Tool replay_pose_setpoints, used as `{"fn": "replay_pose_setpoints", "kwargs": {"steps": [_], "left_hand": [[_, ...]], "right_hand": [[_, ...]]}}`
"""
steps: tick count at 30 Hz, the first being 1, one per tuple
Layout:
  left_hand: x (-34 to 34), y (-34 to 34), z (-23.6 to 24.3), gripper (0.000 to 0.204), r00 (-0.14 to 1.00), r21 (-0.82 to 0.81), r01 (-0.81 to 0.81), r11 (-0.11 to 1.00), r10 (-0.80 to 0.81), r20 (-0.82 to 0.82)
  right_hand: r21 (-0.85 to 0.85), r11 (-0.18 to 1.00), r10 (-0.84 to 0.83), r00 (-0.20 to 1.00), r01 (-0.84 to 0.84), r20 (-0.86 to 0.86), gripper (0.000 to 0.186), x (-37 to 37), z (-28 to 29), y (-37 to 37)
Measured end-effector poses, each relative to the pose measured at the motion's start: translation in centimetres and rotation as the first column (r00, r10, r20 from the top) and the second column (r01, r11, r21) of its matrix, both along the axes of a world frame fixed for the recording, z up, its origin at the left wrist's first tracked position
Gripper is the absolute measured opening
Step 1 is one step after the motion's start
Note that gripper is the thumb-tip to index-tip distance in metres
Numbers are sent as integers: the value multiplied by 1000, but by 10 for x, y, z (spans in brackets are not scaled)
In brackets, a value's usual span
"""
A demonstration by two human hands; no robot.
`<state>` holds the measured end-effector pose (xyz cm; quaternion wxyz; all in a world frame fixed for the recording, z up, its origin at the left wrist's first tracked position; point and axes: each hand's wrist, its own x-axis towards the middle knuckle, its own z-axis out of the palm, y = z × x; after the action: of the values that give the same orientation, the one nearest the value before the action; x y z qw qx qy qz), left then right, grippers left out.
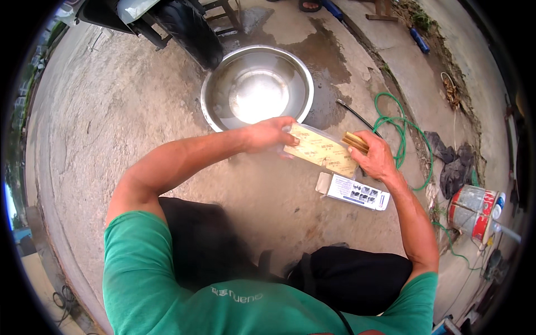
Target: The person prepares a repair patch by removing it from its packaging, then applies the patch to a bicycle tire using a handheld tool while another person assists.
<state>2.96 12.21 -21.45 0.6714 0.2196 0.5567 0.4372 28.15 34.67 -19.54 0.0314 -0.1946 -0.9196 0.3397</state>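
My left hand (268, 135) grips the left end of a clear plastic pack (318, 148) lined with cream, printed paper, thumb across its face. My right hand (373, 159) is closed at the pack's right end, also holding gold-coloured oblong pieces (355, 139) pressed against it; what exactly these are I cannot make out. A white printed cardboard box (357, 192) with an open flap lies on the ground just below the pack. Beyond my hands sits a wide steel basin (218, 92) with liquid in it.
A vehicle's front tyre (198, 42) stands behind the basin. A black rod (352, 111) and green hose (399, 120) lie at right, near dark cloths (455, 173) and a paint-spattered bucket (469, 206). A sandalled foot (310, 5) shows at the top edge.
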Motion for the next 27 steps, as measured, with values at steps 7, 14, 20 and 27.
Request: {"fn": "replay_pose_setpoints", "kwargs": {"steps": [7, 14, 20, 27], "left_hand": [[0, -25, -35, 43, 858, -109, 233, 966, -257, -444], [8, -36, -68, 47, 872, -147, 264, 953, -301, -386], [20, -26, -71, 49, 876, -189, 271, 944, -323, -358], [19, -19, -65, 48, 826, -222, 293, 930, -363, -431]], "right_hand": [[-40, 997, -44, 928, 64, 370, 56, 36, -53, 20], [128, 955, 182, 872, -267, 455, 93, 89, -109, -14], [209, 907, 195, 804, -365, 561, 105, 106, -120, -47], [143, 937, 203, 830, -319, 519, 99, 96, -118, -34]]}}
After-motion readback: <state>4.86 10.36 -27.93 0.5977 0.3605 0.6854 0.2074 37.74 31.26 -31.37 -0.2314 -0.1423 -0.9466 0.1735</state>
